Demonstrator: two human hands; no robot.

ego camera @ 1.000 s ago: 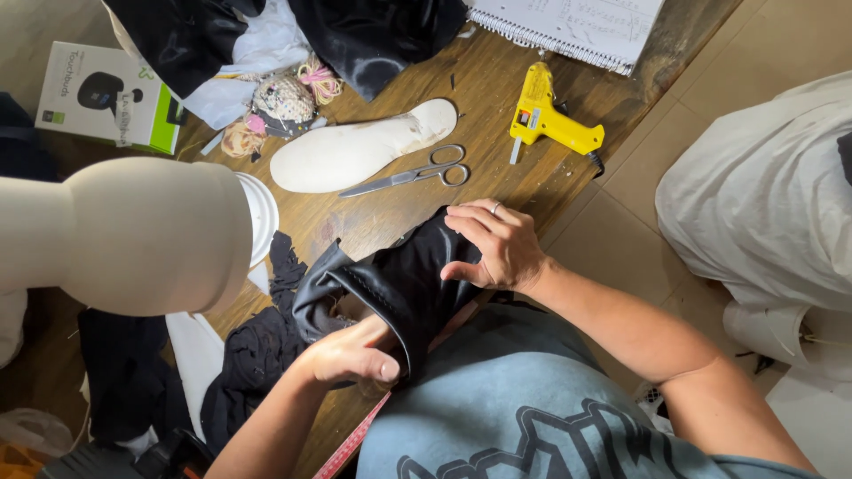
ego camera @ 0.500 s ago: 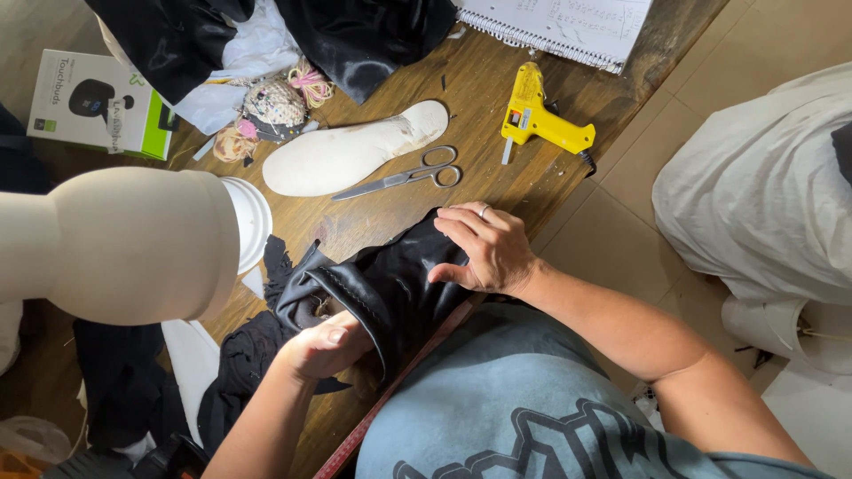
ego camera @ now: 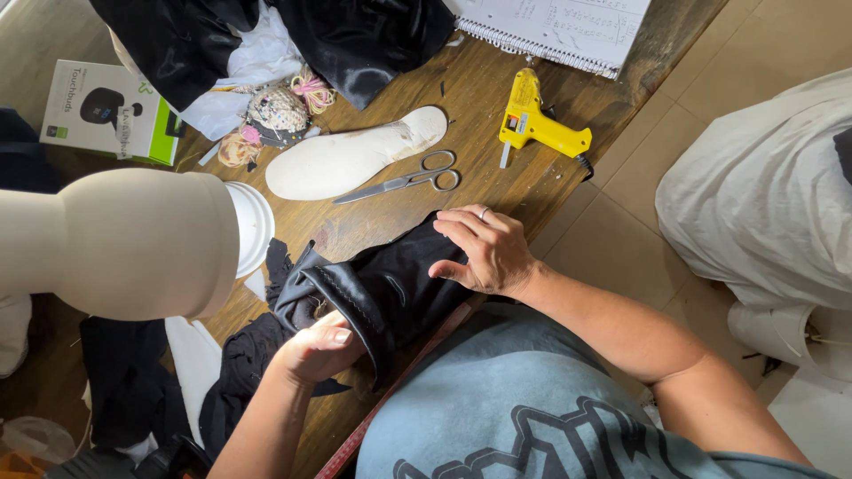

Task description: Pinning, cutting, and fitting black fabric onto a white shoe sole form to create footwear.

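Observation:
A black leather piece with a folded, stitched edge lies on the wooden table in front of me. My left hand grips its folded lower-left edge, thumb on top. My right hand lies flat on its upper right part, fingers spread, pressing it to the table. More black cloth bunches under the left end of the piece.
A cream mannequin form stands at the left. Beyond the leather lie scissors, a cream insole, a yellow glue gun, a spiral notebook, black fabric, a pincushion and a small box. White cloth sits at the right.
My left hand has shifted slightly along the folded edge and taken a firmer hold. My right hand has stayed pressed on the leather piece.

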